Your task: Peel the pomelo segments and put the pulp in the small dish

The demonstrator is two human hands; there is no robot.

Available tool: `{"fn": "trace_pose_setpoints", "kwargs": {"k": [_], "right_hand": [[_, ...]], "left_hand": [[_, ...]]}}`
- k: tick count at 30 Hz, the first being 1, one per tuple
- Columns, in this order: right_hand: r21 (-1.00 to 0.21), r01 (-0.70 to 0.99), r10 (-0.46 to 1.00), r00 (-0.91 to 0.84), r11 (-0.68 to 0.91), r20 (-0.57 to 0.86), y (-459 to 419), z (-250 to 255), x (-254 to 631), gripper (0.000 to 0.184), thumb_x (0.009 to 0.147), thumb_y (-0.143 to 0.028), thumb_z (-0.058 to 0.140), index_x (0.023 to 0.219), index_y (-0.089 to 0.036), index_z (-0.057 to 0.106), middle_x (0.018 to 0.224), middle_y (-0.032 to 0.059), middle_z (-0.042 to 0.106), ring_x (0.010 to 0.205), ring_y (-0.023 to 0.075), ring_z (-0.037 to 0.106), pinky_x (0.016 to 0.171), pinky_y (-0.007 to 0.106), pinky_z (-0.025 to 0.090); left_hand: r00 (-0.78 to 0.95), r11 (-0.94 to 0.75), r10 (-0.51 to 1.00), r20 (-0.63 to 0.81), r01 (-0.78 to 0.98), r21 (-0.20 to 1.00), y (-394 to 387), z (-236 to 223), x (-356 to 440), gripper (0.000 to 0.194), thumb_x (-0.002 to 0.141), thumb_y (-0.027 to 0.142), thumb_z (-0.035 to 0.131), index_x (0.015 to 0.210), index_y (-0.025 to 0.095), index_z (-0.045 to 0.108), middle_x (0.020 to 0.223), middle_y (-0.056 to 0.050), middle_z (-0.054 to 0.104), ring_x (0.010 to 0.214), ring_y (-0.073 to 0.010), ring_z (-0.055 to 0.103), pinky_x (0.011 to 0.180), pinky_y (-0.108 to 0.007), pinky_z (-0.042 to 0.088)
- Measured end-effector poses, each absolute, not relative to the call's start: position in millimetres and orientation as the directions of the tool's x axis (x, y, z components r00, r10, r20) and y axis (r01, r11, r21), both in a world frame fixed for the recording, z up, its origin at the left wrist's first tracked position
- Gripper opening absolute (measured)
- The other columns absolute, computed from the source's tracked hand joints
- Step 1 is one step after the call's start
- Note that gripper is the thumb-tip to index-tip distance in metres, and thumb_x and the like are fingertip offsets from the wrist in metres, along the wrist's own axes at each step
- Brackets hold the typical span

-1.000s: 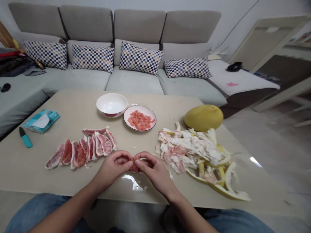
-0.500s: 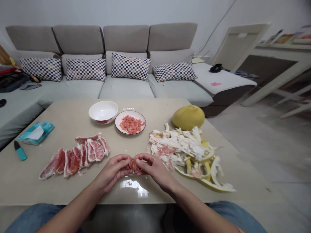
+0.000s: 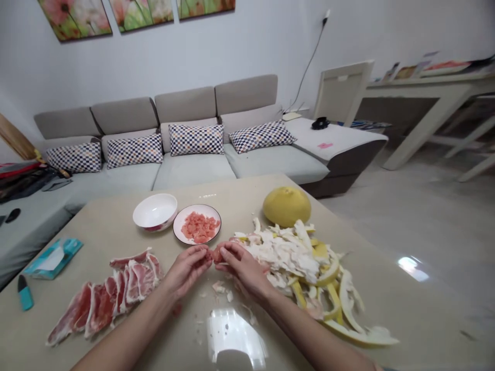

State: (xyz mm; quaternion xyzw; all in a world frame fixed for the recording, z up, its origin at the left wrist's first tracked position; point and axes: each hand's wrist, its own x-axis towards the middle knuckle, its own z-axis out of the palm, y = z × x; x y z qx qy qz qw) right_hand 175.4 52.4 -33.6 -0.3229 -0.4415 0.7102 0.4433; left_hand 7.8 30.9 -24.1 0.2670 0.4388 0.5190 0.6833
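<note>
Peel crowds close right of the fingers, a whole pomelo beyond it and segments to their left, as a person's left hand and right hand meet above the table, fingertips pinched closed on flesh between them, with a plate of pink pieces and a bowl just beyond.

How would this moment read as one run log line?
left hand: pinching red fruit flesh; right hand: pinching red fruit flesh; beyond: round white plate; right: white and yellow peel heap

The table bears a bowl, plate, fruit segments and peelings.
</note>
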Motion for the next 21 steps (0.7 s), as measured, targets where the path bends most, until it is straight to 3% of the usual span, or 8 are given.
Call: {"fn": "trace_pose_setpoints", "kwargs": {"k": [6, 8, 10, 13, 17, 21], "right_hand": [[-0.898, -0.358, 0.901, -0.425, -0.256, -0.087, 60.0, -47.8, 172.8, 0.035, 0.077, -0.049, 0.070, 0.090, -0.017, 0.063, 0.084, 0.0022, 0.063, 0.080, 0.0134, 0.061, 0.077, 0.029, 0.053], [-0.905, -0.338, 0.898, -0.430, -0.259, -0.096, 60.3, -48.8, 174.5, 0.034, 0.077, -0.049, 0.069, 0.087, -0.017, 0.063, 0.084, 0.0027, 0.063, 0.078, 0.0133, 0.060, 0.075, 0.027, 0.052], [-0.910, -0.324, 0.899, -0.426, -0.259, -0.104, 60.8, -48.2, 176.9, 0.035, 0.077, -0.051, 0.068, 0.085, -0.017, 0.063, 0.084, 0.0034, 0.063, 0.079, 0.0139, 0.060, 0.073, 0.027, 0.051], [-0.919, -0.298, 0.907, -0.404, -0.257, -0.122, 62.7, -45.1, 181.1, 0.036, 0.076, -0.052, 0.069, 0.086, -0.018, 0.062, 0.085, 0.0038, 0.064, 0.081, 0.0148, 0.060, 0.072, 0.027, 0.051], [-0.940, -0.248, 0.915, -0.384, -0.234, -0.127, 64.7, -36.5, 185.6, 0.034, 0.077, -0.051, 0.068, 0.088, -0.018, 0.062, 0.087, 0.0033, 0.065, 0.083, 0.0144, 0.060, 0.074, 0.026, 0.049], [-0.944, -0.238, 0.917, -0.377, -0.229, -0.127, 63.7, -29.0, 186.0, 0.035, 0.076, -0.052, 0.068, 0.084, -0.017, 0.063, 0.084, 0.0029, 0.064, 0.080, 0.0140, 0.060, 0.074, 0.027, 0.048]], "left_hand": [[-0.044, 0.282, 0.946, -0.321, -0.373, 0.884, 84.5, -25.0, -11.3, 0.005, 0.081, 0.007, 0.062, 0.082, 0.012, 0.065, 0.086, -0.006, 0.068, 0.084, -0.0133, 0.065, 0.087, -0.027, 0.053], [-0.098, 0.268, 0.947, -0.307, -0.291, 0.919, 109.6, -23.0, -17.5, 0.009, 0.085, 0.015, 0.060, 0.094, 0.012, 0.064, 0.098, -0.007, 0.067, 0.089, -0.0156, 0.064, 0.083, -0.033, 0.054], [-0.136, 0.263, 0.947, -0.291, -0.191, 0.946, 132.1, -20.9, -21.6, 0.027, 0.089, 0.028, 0.057, 0.113, 0.015, 0.058, 0.114, -0.009, 0.061, 0.096, -0.0202, 0.062, 0.081, -0.040, 0.054], [-0.169, 0.245, 0.955, -0.246, -0.023, 0.969, 151.2, -18.5, -24.9, 0.034, 0.090, 0.032, 0.056, 0.120, 0.016, 0.055, 0.120, -0.010, 0.058, 0.100, -0.0225, 0.061, 0.083, -0.043, 0.053], [-0.186, 0.127, 0.978, -0.091, 0.187, 0.974, 147.8, -17.0, -28.8, 0.031, 0.090, 0.031, 0.056, 0.117, 0.017, 0.057, 0.121, -0.009, 0.058, 0.102, -0.0224, 0.060, 0.085, -0.044, 0.051], [-0.157, 0.000, 0.986, 0.057, 0.340, 0.940, 135.2, -19.1, -34.9, 0.014, 0.079, 0.019, 0.066, 0.093, 0.016, 0.067, 0.105, -0.008, 0.067, 0.099, -0.0224, 0.061, 0.092, -0.040, 0.046]]}}
